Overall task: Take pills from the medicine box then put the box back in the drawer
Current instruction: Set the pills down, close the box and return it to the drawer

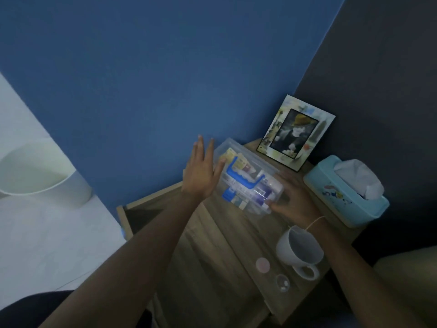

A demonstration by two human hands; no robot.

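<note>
A clear plastic medicine box with a blue handle and several packets inside rests on the wooden nightstand. My right hand grips the box's near right end. At the box's left side is my left hand, fingers spread and the thumb touching the lid. The drawer stands pulled out to the left of the nightstand, its inside dark.
A framed photo leans in the back corner. A light blue tissue box stands at the right. A white mug, a pink round lid and a small clear container sit near the front. A white bin is on the floor.
</note>
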